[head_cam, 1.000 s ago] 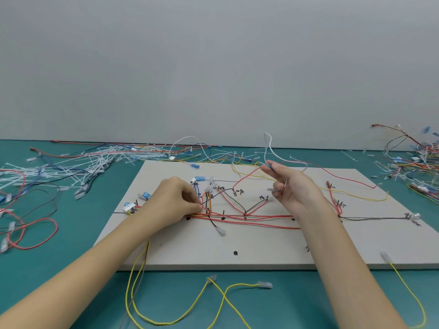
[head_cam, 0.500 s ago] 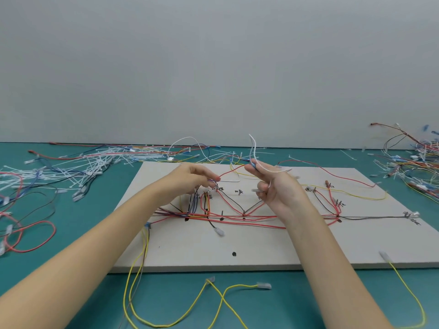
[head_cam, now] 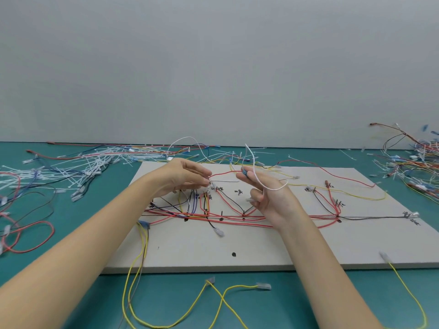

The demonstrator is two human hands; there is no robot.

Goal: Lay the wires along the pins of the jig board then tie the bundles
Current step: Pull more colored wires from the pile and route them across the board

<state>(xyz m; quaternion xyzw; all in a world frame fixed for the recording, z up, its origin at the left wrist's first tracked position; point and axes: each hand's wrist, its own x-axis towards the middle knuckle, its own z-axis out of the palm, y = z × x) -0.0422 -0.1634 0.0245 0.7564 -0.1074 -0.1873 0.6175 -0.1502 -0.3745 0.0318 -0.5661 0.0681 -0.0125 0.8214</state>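
Observation:
A pale grey jig board lies flat on the teal table, with red, black, yellow and blue wires strung between its pins. My right hand is raised over the board's middle and pinches a white wire by its blue end; the wire loops over the fingers. My left hand hovers just left of it, fingertips pinched at the wire ends near the back pins of the board.
A heap of white cable ties and loose wires covers the table at the left. Another tangle of wires sits at the far right. Yellow wires trail off the board's front edge. A red loop lies at the left.
My left hand has lifted from the board's left wires and moved back and right toward my right hand. My right hand has shifted slightly left with the white wire, which now loops over its fingers.

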